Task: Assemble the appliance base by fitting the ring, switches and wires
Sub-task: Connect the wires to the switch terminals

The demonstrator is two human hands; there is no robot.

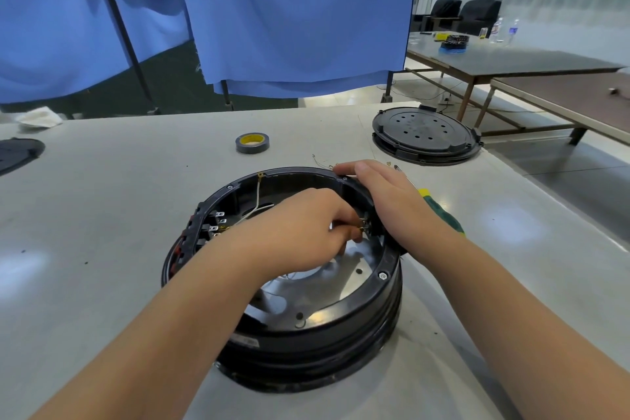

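The round black appliance base (pixel 341 327) stands on the table in front of me, open side up, with a shiny metal floor inside. My left hand (pixel 300 225) reaches into it and pinches a small wire terminal against a switch (pixel 366 227) on the inner right wall. My right hand (pixel 381 194) rests over the base's far right rim, fingers curled round it. A row of switches (pixel 213 225) with metal tabs sits on the inner left wall. A white wire (pixel 257 204) runs down from the far rim.
A green and yellow screwdriver (pixel 439 208) lies just right of my right wrist. A roll of dark tape (pixel 252 142) sits further back, a black round cover (pixel 426 135) at the back right. Loose wire bits (pixel 320 160) lie behind the base.
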